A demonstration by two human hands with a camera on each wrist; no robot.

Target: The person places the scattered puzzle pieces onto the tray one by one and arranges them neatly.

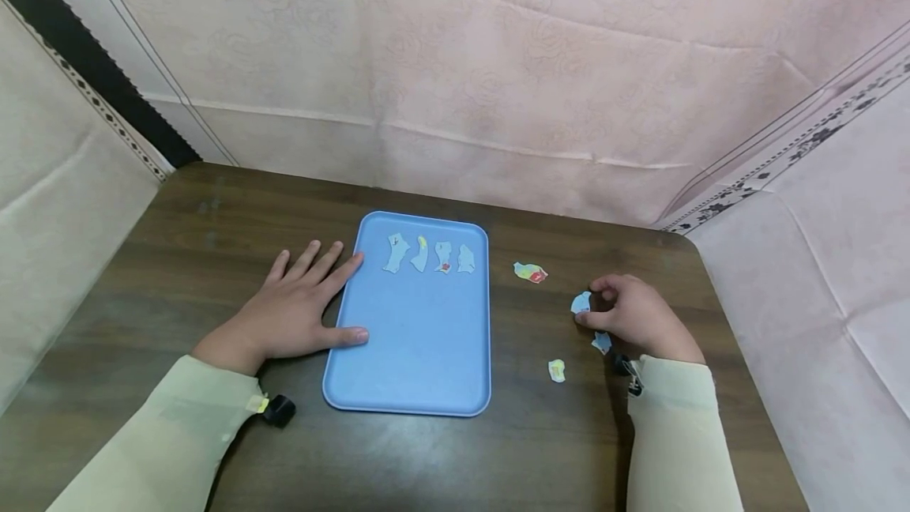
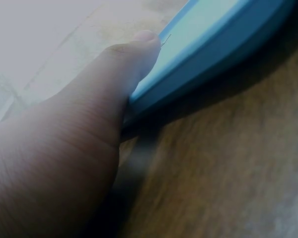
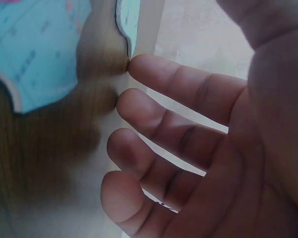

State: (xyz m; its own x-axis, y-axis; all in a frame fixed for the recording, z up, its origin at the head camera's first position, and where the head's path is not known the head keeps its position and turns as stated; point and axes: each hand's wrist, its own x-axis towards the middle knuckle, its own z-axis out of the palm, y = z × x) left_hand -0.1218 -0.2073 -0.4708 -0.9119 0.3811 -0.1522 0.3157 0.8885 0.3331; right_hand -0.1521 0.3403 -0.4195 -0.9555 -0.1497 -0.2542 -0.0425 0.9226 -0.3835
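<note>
My left hand [image 1: 295, 314] lies spread over the left edge of a blue tray [image 1: 412, 354], its thumb and index finger on the rim. In the left wrist view the thumb rests over the tray's wall [image 2: 198, 69]. To the right of the tray, my right hand [image 1: 640, 318] pinches a light-blue, irregular puzzle piece [image 1: 580, 303] at its edges, down at the table. A second blue piece [image 1: 601, 342] with small print lies just below that hand; it appears large in the right wrist view. The right thumb's tip is hidden there.
Several irregular pieces [image 1: 396, 253] lie in a row across the tray's upper part. A yellow-green and red piece [image 1: 530, 272] and a small yellowish piece [image 1: 557, 370] lie on the brown table [image 1: 526, 449]. Pale patterned cloth [image 1: 462, 62] hangs behind and at both sides.
</note>
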